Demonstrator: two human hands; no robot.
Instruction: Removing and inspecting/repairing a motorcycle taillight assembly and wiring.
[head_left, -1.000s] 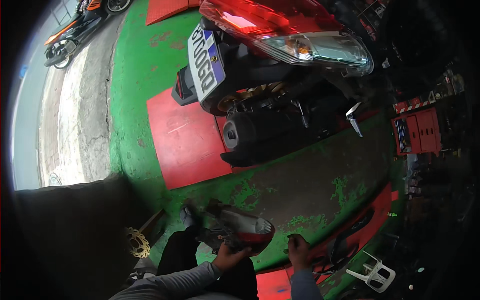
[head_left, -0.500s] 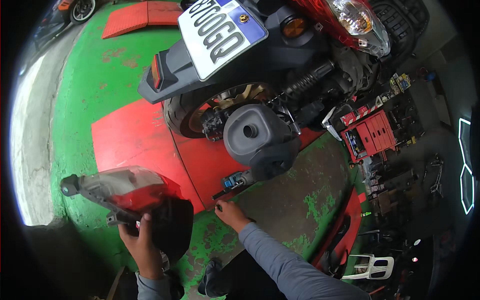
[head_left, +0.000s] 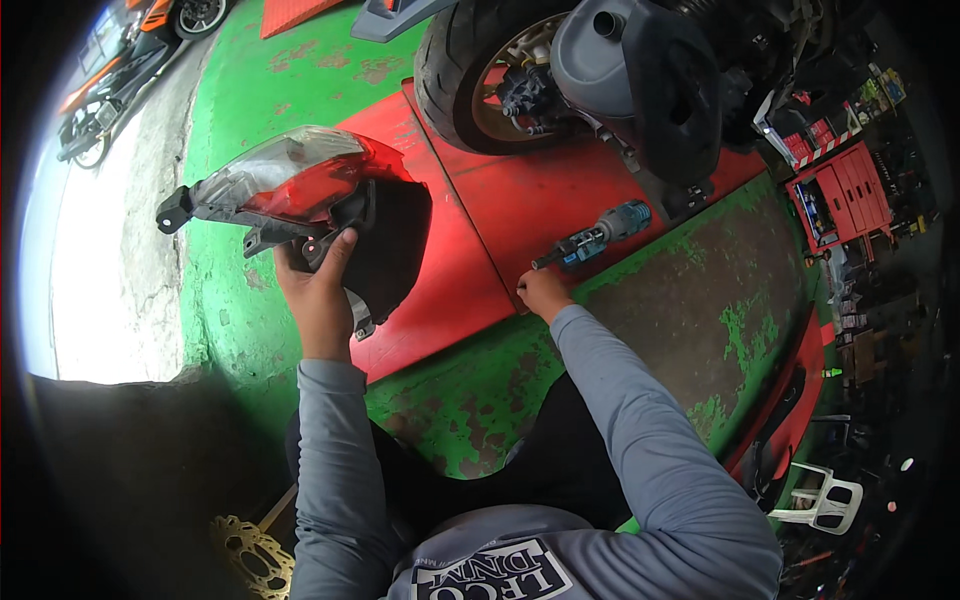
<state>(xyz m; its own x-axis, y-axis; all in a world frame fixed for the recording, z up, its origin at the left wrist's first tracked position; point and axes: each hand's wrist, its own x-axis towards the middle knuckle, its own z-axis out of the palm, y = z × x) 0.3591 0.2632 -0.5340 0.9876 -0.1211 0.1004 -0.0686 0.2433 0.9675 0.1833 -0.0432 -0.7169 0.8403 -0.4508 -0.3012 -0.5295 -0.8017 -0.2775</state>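
My left hand (head_left: 318,300) grips a motorcycle light unit (head_left: 290,185) from below, thumb against its dark housing. The unit has a clear and red lens and black mounting tabs, and is held up over the floor and the edge of a red platform (head_left: 540,190). At the platform's near edge is my right hand (head_left: 546,296), fingers curled together; what they pinch, if anything, is too small to make out. Just beyond those fingers a teal and black cordless power tool (head_left: 600,235) lies on the platform, its tip close to them.
Ahead stands a motorcycle with its rear wheel (head_left: 450,90) and grey muffler (head_left: 592,65) over the platform. A red tool cabinet (head_left: 850,195) and a white plastic chair (head_left: 832,505) are at right. A gold brake disc (head_left: 250,558) is at lower left, an orange motorcycle (head_left: 125,65) far left.
The view has tipped down toward my body, so the plate and tail of the motorcycle have left it. My left hand keeps its grip on the light unit; my right hand stays by the power tool.
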